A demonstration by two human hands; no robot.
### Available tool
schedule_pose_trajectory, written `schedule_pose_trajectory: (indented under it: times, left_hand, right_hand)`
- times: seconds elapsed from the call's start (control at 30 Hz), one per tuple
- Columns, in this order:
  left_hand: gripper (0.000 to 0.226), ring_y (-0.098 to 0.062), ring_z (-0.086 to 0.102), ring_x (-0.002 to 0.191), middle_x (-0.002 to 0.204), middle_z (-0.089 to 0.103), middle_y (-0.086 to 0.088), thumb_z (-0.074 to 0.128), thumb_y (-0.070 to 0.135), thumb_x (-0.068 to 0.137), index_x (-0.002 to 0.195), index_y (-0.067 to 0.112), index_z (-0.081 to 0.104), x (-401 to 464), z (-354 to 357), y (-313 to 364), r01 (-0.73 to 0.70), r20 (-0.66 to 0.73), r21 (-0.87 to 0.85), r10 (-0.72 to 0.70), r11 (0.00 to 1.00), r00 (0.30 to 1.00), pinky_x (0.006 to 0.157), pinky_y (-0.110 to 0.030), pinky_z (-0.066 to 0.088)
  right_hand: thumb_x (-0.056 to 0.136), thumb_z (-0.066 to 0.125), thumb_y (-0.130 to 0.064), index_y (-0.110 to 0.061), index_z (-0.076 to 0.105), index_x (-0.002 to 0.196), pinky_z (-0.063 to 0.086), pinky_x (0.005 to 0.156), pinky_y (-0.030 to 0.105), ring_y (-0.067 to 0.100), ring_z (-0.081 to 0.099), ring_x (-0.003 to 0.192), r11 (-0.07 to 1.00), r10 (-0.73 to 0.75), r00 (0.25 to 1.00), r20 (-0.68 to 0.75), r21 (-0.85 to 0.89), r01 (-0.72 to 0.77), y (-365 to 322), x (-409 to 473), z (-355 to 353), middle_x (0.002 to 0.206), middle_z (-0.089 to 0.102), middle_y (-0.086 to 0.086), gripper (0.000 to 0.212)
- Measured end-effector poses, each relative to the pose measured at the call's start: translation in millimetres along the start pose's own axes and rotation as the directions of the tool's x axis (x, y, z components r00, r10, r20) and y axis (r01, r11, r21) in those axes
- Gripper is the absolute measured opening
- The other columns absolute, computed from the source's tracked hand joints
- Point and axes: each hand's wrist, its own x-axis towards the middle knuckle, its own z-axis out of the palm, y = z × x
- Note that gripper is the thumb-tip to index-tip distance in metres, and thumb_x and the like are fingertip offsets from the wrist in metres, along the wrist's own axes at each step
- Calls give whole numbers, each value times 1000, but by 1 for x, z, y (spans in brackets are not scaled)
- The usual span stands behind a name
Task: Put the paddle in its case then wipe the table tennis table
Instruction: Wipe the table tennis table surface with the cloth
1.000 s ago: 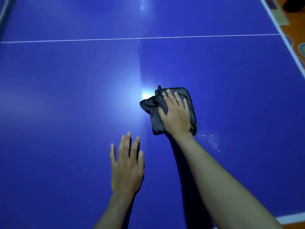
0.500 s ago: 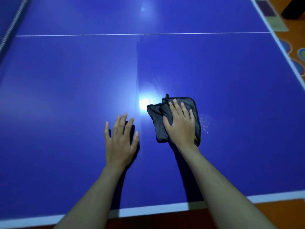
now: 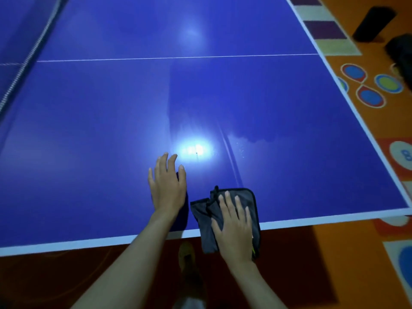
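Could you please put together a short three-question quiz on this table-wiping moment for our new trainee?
1. True or false: the grey cloth lies wholly on the table.
2. Which hand presses on the cloth? A) left hand B) right hand C) both
3. Fill in: the left hand rests flat on the bare ____ surface.

Key
1. False: its near part hangs past the white edge line.
2. B: the right hand lies on it with straight fingers.
3. Blue: it lies beside the cloth, apart from it.
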Motion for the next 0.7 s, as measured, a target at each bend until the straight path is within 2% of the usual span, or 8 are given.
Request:
schedule_pose_trajectory:
  times: [0.17,0.37,0.53,0.7]
  left_hand:
    - [42,-20,27,152,161,38,-3,38,35,109,147,20,46,18,5,3,62,4,-79,-62,995,998,127,-47,13]
    - [42,-18,25,154,163,36,-1,38,34,109,149,21,45,60,13,0,66,8,-72,-65,995,998,128,-45,11]
    - [41,-17,25,154,163,36,2,38,33,110,149,23,44,94,28,-7,43,27,-14,-43,999,999,128,-45,11]
    - [41,-16,25,154,161,38,1,33,34,108,146,23,45,120,44,-6,-14,28,15,14,1000,1000,127,-46,13]
  right_hand:
    - [102,29,-55,-24,29,165,21,123,48,21,22,159,996,-67,998,4,-55,68,-15,44,2,172,23,-6,70]
    - [101,35,-54,-27,31,164,24,127,51,19,21,159,990,-141,990,-5,-9,141,-49,158,8,171,25,-6,68]
    - [99,27,-56,-28,36,162,20,128,51,20,22,159,989,-144,989,-20,14,144,-56,259,2,171,26,-7,69]
    - [97,30,-55,-29,46,156,22,126,52,21,29,156,996,-75,994,-85,46,79,-39,345,-5,168,35,-7,67]
